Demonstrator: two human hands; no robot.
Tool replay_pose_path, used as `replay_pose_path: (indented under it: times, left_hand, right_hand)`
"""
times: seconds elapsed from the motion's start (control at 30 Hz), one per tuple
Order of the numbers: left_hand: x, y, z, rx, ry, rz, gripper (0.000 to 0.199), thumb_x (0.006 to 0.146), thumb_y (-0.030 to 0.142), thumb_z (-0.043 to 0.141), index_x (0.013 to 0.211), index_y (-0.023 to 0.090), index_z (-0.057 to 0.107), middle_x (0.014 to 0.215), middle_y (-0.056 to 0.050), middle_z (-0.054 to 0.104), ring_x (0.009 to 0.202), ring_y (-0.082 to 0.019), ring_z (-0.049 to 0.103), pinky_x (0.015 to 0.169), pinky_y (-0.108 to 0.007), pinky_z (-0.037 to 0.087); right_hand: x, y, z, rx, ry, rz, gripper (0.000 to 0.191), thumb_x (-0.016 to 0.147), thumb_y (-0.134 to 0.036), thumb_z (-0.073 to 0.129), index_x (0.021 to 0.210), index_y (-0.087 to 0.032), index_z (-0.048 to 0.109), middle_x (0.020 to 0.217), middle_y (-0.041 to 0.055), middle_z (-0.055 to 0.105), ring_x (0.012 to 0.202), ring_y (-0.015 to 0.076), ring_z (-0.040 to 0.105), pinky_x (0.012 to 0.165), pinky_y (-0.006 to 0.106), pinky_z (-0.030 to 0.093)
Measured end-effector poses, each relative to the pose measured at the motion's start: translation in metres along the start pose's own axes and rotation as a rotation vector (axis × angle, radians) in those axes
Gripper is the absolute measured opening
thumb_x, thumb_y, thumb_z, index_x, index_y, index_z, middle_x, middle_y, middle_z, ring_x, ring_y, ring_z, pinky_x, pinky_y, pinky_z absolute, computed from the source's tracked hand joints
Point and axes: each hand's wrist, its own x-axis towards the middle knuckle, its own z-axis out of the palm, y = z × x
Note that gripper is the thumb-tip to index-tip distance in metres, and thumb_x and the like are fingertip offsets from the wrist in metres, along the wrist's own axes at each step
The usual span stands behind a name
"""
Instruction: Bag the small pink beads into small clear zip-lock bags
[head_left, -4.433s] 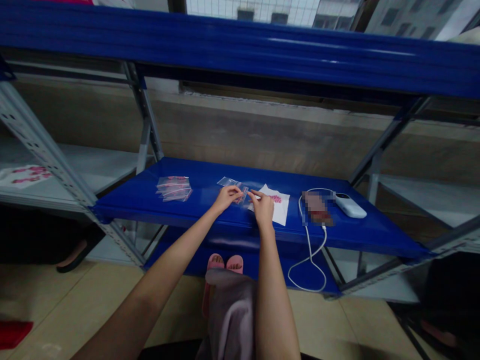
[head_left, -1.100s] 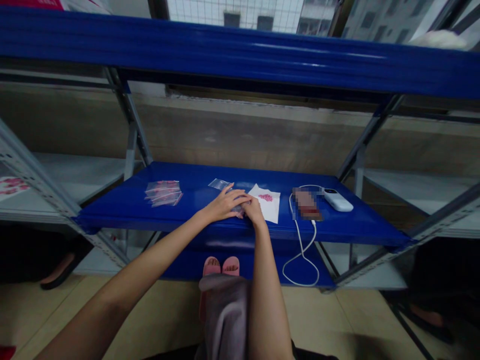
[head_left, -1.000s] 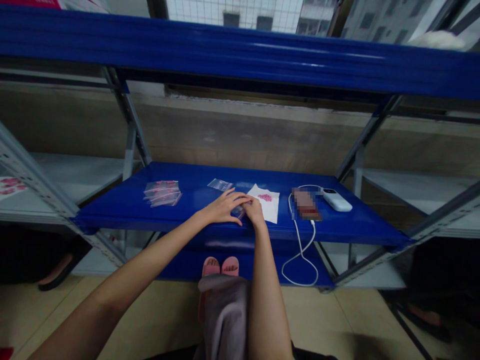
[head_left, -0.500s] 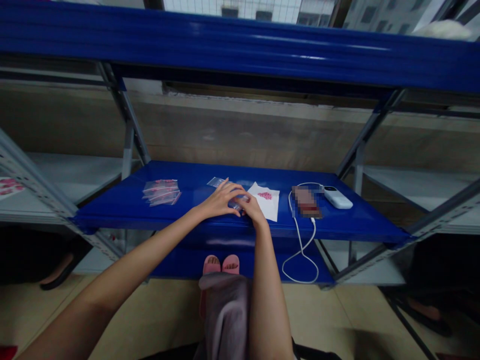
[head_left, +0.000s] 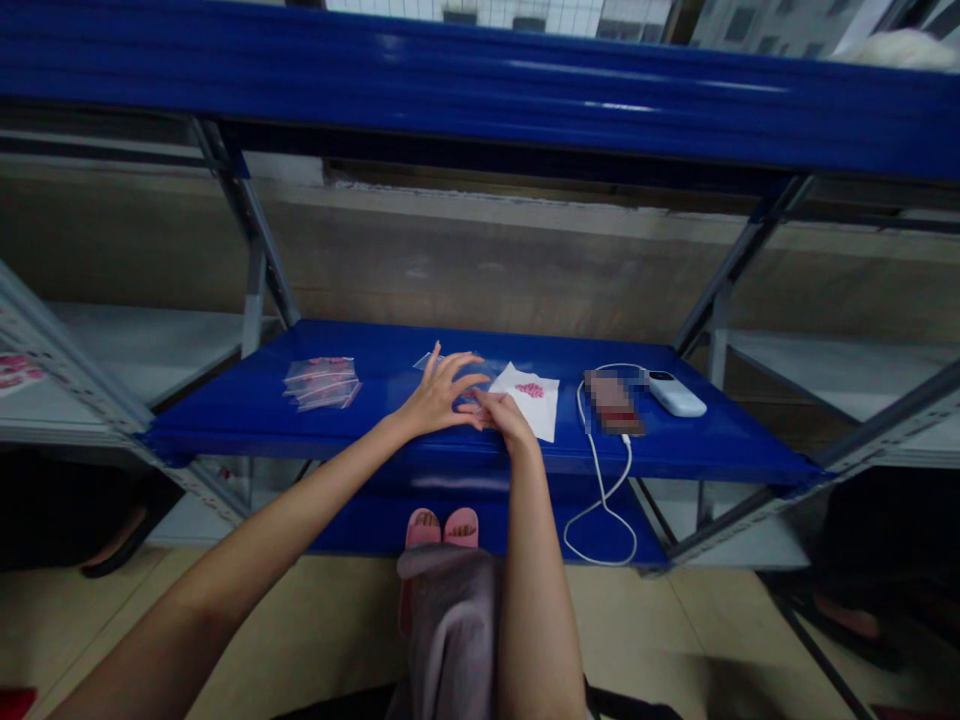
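Close together over the blue shelf (head_left: 390, 425), my two hands meet at a small clear plastic bag (head_left: 480, 398). My left hand (head_left: 442, 398) has its thumb at the bag's near edge, with the other fingers spread above it. My right hand (head_left: 506, 415) pinches the bag from the right. The fingers partly hide the bag. Just right of my hands, a small heap of pink pieces (head_left: 530, 390) lies on a white sheet of paper (head_left: 544, 422). Another clear bag (head_left: 424, 361) lies flat behind my left hand.
To the left lies a fanned stack of clear bags (head_left: 322, 384) with pink in them. On the right are a blurred-out phone (head_left: 611, 400), a white power bank (head_left: 675, 394) and a white cable (head_left: 598, 480) hanging over the shelf edge. Metal posts (head_left: 262, 240) flank the shelf.
My right thumb and fingers have closed nearer to my left thumb on the bag. My left fingers have lifted and spread. The bag's position between the hands has shifted slightly.
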Motion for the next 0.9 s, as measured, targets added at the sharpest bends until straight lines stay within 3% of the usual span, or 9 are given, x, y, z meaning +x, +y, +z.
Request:
replay_pose_path:
  times: [0.13,0.23,0.4,0.63,0.9]
  left_hand:
    - [-0.002,0.012,0.003,0.055,-0.049,-0.17,0.033,0.077,0.048,0.056,0.092,0.018,0.058,0.1,-0.008,0.056,0.099,-0.024,0.05,0.093,-0.046,0.033]
    - [-0.002,0.022,0.008,0.114,-0.149,-0.196,0.018,0.086,0.032,0.047,0.09,0.018,0.059,0.094,-0.007,0.057,0.092,-0.023,0.052,0.083,-0.041,0.036]
    - [0.0,0.027,0.01,0.213,-0.169,-0.167,0.024,0.089,0.027,0.041,0.103,0.015,0.057,0.093,-0.01,0.059,0.091,-0.025,0.052,0.08,-0.039,0.035]
    - [0.001,0.03,0.007,0.232,-0.116,-0.208,0.024,0.086,0.02,0.039,0.093,0.014,0.061,0.088,-0.01,0.062,0.089,-0.025,0.053,0.08,-0.041,0.033]
    - [-0.004,0.033,0.009,0.279,-0.007,-0.323,0.017,0.079,0.02,0.046,0.069,0.015,0.059,0.074,-0.009,0.063,0.081,-0.025,0.053,0.077,-0.042,0.034]
  right_hand:
    - [0.004,-0.006,0.005,-0.102,0.262,-0.007,0.025,0.08,-0.03,0.049,0.07,-0.014,0.065,0.06,0.0033,0.066,0.047,0.0124,0.056,0.047,0.022,0.044]
    - [0.008,-0.004,0.01,-0.267,0.374,-0.087,0.03,0.08,-0.035,0.05,0.061,-0.015,0.064,0.056,0.0028,0.064,0.05,0.0132,0.057,0.049,0.021,0.042]
    - [0.012,0.001,0.014,-0.363,0.389,-0.146,0.035,0.081,-0.039,0.046,0.06,-0.016,0.063,0.056,0.0018,0.061,0.056,0.0131,0.055,0.052,0.021,0.037]
    - [0.01,-0.002,0.017,-0.422,0.337,-0.16,0.042,0.081,-0.038,0.044,0.047,-0.016,0.053,0.043,-0.0026,0.048,0.047,0.0097,0.042,0.048,0.021,0.028]
    - [0.008,0.01,0.012,-0.656,0.426,-0.164,0.032,0.085,-0.031,0.041,0.075,-0.014,0.067,0.067,0.0086,0.065,0.064,0.0155,0.058,0.058,0.023,0.04]
